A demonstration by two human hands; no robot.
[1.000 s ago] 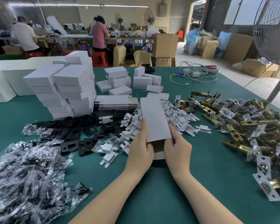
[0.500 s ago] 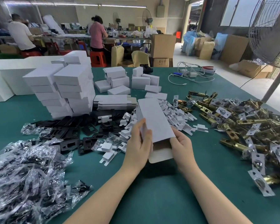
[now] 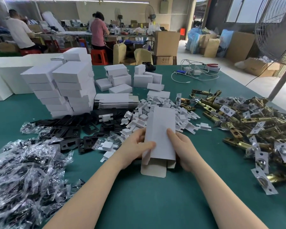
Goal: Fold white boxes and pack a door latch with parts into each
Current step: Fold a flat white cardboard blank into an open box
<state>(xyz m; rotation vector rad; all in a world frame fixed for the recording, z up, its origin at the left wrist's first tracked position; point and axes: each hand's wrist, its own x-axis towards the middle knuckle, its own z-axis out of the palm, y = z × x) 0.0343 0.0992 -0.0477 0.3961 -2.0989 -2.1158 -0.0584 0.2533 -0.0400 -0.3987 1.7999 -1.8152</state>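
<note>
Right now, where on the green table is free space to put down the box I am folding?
The bare green mat between your forearms, below the white box, is free. Another strip lies near the far edge beside the white cables. Crowded: plastic bags on the left, brass latches on the right, white inserts ahead.

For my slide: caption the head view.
Both hands, left and right, hold a half-folded white box above the green table.

Half-formed white box [image 3: 160,134] held lengthwise above green table, near end open with flap hanging (side tabs loose); brass door latches [image 3: 248,128] heaped to right.
</note>
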